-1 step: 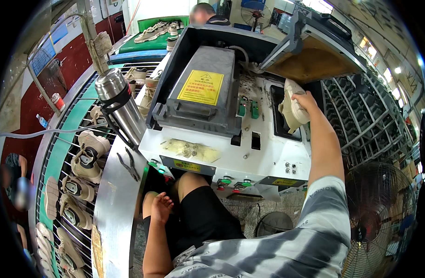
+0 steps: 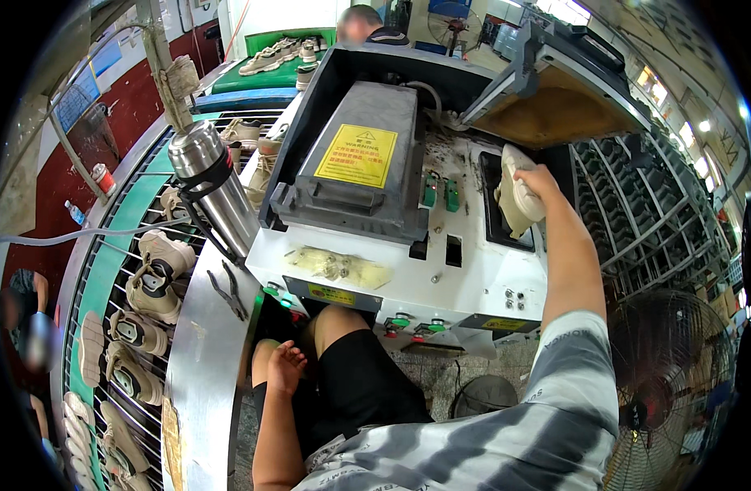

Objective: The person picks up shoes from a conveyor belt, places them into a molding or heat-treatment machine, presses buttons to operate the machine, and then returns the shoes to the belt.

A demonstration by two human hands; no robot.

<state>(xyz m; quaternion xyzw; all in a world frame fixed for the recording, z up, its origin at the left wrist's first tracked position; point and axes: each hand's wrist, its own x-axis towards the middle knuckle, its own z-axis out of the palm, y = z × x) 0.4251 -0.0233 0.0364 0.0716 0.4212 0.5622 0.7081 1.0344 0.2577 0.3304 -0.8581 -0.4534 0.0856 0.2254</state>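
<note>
My right hand reaches forward and grips a beige shoe by its pale sole edge. It holds the shoe tilted on its side over the dark recess at the right of a white machine. Above that recess a raised lid with a brownish inner pad stands open. My left hand is over my left thigh, palm up and empty, with loosely bent fingers apart. On the machine's left bay sits a grey closed cover with a yellow warning label.
Left of me a roller conveyor carries several beige shoes and loose soles. A steel flask and pliers are beside the machine. To the right stand a rack and a floor fan. A person is behind the machine.
My right hand and the shoe have shifted slightly lower and nearer over the recess. My left hand stays in place.
</note>
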